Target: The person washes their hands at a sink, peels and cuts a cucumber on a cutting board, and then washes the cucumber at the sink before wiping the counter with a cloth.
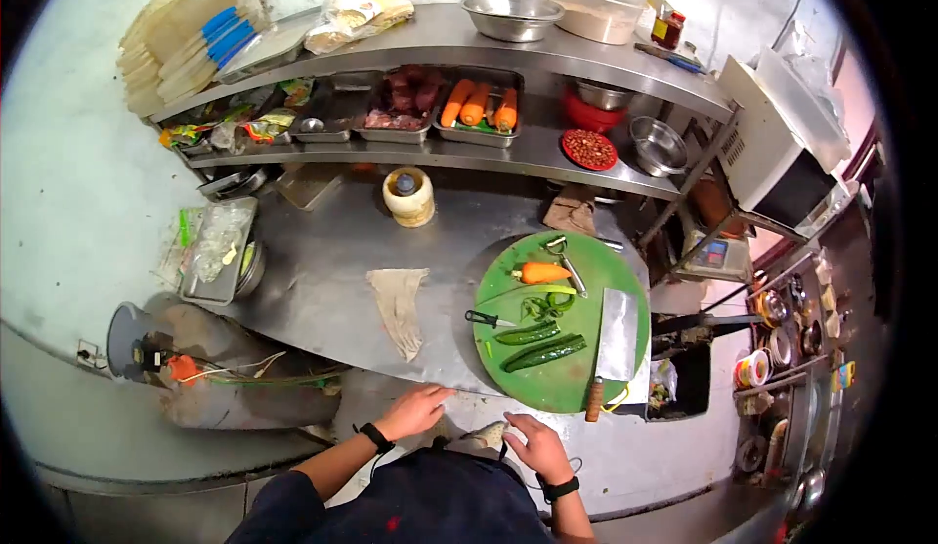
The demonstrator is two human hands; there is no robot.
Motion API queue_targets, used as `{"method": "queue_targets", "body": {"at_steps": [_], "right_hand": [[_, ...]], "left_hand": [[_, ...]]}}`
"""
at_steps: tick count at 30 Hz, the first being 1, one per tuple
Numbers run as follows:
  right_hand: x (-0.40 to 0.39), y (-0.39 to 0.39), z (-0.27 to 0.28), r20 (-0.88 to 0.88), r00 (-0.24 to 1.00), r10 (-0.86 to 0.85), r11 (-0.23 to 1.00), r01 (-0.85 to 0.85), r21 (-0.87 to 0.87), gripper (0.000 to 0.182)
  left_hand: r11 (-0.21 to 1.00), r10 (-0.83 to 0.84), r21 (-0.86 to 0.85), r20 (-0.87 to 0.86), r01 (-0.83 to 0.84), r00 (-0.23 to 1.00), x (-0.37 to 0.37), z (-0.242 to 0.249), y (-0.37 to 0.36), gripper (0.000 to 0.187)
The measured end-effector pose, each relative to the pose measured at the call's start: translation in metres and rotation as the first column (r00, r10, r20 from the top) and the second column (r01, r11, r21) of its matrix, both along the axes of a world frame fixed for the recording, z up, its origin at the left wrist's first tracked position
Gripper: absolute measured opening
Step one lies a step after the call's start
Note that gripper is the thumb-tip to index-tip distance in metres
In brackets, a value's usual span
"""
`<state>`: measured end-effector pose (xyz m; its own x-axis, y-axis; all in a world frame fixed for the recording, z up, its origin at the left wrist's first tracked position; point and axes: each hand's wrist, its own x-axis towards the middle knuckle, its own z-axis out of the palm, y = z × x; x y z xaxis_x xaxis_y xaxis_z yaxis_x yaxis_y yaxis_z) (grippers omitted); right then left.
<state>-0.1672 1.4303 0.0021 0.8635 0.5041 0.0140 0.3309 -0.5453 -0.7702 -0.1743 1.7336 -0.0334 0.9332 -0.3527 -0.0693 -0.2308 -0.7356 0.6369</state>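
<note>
My left hand (414, 413) is at the front edge of the steel table, fingers stretched out and holding nothing. Just below the round green cutting board (616, 261), my right hand (539, 448) is also free, its fingers apart. On the board lie a cleaver (616, 334) with a wooden handle, two dark green cucumber pieces (545, 350), and a carrot (540, 272). Beside the carrot are a peeler (569, 268) and some green strips (549, 304). A small knife with a black handle (481, 318) rests at the board's left edge. Left of it is a crumpled cloth (399, 311).
A pale round container (408, 198) stands at the table's back. The shelf (430, 152) above carries trays of carrots (479, 104) and dark red meat (405, 96), plus a red plate (590, 149). A black bin (692, 383) is at the right; a large cylinder (210, 368) lies at left.
</note>
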Motion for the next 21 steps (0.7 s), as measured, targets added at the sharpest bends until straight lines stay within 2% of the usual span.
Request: {"method": "queue_targets", "body": {"at_steps": [2, 3, 4, 6, 9, 12, 14, 15, 17, 18, 19, 20, 21], "right_hand": [[0.01, 0.008, 0.008, -0.028, 0.999, 0.045, 0.999, -0.044, 0.02, 0.037], [0.018, 0.014, 0.011, 0.065, 0.995, 0.076, 0.996, -0.079, 0.045, 0.037], [0.025, 0.02, 0.014, 0.154, 0.983, 0.104, 0.991, -0.115, 0.069, 0.037], [0.037, 0.027, 0.015, 0.153, 0.973, 0.172, 0.979, -0.185, 0.079, 0.036], [0.05, 0.041, 0.02, 0.092, 0.963, 0.253, 0.966, -0.257, 0.037, 0.038], [0.059, 0.058, 0.028, 0.205, 0.941, 0.27, 0.96, -0.279, 0.015, 0.041], [0.058, 0.07, 0.03, 0.077, 0.982, 0.173, 0.979, -0.18, 0.092, 0.046], [0.059, 0.076, 0.032, 0.081, 0.983, 0.163, 0.982, -0.17, 0.082, 0.046], [0.059, 0.087, 0.038, -0.196, 0.98, 0.044, 0.994, -0.023, 0.111, 0.052], [0.061, 0.095, 0.043, -0.188, 0.982, 0.025, 0.995, -0.007, 0.1, 0.052], [0.061, 0.102, 0.049, -0.104, 0.995, 0.007, 1.0, -0.005, 0.014, 0.053], [0.062, 0.109, 0.053, -0.019, 1.0, -0.004, 0.997, 0.003, -0.073, 0.054], [0.063, 0.117, 0.052, -0.017, 0.999, -0.027, 0.996, 0.026, -0.082, 0.054]], "left_hand": [[0.991, 0.123, -0.076, 0.13, -0.114, 0.984, 0.007, 0.011, -0.005, 0.044], [0.98, 0.191, -0.074, 0.115, -0.183, 0.975, 0.009, 0.021, -0.009, 0.044], [0.976, 0.216, -0.066, 0.115, -0.209, 0.97, 0.01, 0.029, -0.01, 0.044], [0.975, 0.219, -0.088, 0.211, -0.205, 0.953, 0.014, 0.04, -0.01, 0.042], [0.953, 0.291, -0.146, 0.21, -0.264, 0.933, 0.011, 0.05, -0.006, 0.042], [0.932, 0.349, -0.177, 0.21, -0.316, 0.913, 0.015, 0.045, 0.005, 0.043], [0.92, 0.379, -0.194, 0.21, -0.342, 0.901, 0.021, 0.041, 0.014, 0.044], [0.908, 0.404, -0.205, 0.205, -0.365, 0.891, 0.025, 0.039, 0.018, 0.044], [0.902, 0.404, -0.237, 0.173, -0.36, 0.898, 0.032, 0.036, 0.025, 0.046], [0.894, 0.413, -0.257, 0.147, -0.368, 0.899, 0.038, 0.036, 0.031, 0.049], [0.897, 0.397, -0.268, 0.146, -0.35, 0.906, 0.044, 0.033, 0.038, 0.049], [0.929, 0.324, -0.252, 0.206, -0.269, 0.923, 0.051, 0.032, 0.045, 0.051], [0.955, 0.244, -0.23, 0.264, -0.184, 0.933, 0.057, 0.03, 0.052, 0.053]]}}
